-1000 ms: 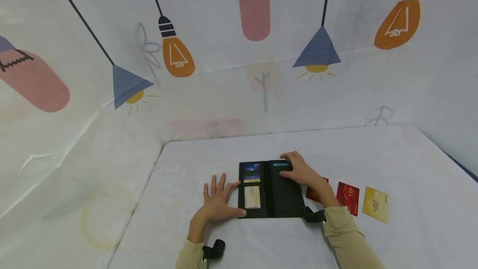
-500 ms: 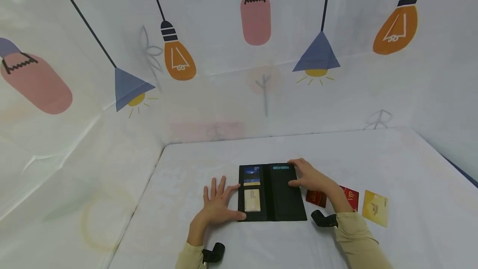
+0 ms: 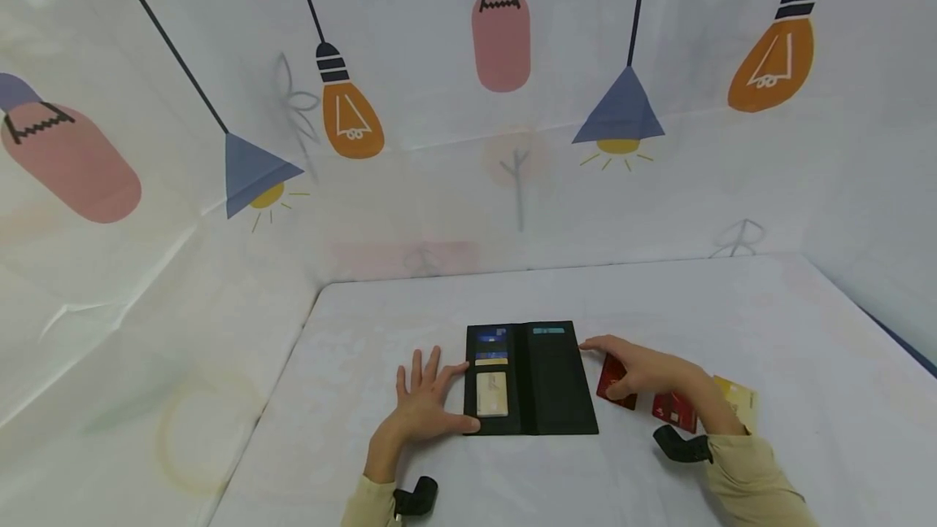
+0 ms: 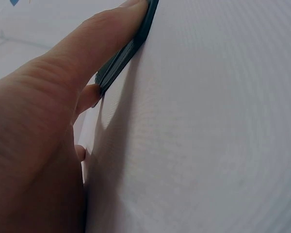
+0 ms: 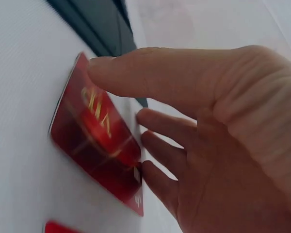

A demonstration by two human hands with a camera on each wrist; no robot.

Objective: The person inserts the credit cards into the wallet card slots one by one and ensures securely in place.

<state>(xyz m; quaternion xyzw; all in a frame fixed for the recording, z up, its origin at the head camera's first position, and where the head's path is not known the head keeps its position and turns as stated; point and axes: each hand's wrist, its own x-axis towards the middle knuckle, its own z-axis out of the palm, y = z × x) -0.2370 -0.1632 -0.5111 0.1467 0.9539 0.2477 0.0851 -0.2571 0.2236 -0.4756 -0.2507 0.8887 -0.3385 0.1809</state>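
An open black card wallet [image 3: 560,389] lies flat on the white table, blue cards [image 3: 492,337] and a pale gold card [image 3: 492,394] in its left-side slots. My left hand [image 3: 420,413] is spread at its left edge, thumb on the lower left corner. My right hand [image 3: 651,368] is over a red card [image 5: 97,136] with gold lettering, just right of the wallet. In the right wrist view the thumb reaches one end of this card and the other fingertips are right at its long edge. The hand hides part of it in the head view.
To the right lie a second red card [image 3: 675,411] and a yellow card [image 3: 739,401], both partly covered by the right hand and forearm. A white wall sheet [image 3: 439,210] with printed lamps stands behind the table [image 3: 381,315].
My right hand has left the wallet's right panel and moved right, onto the nearest red card. The left hand stays at the wallet's left edge.
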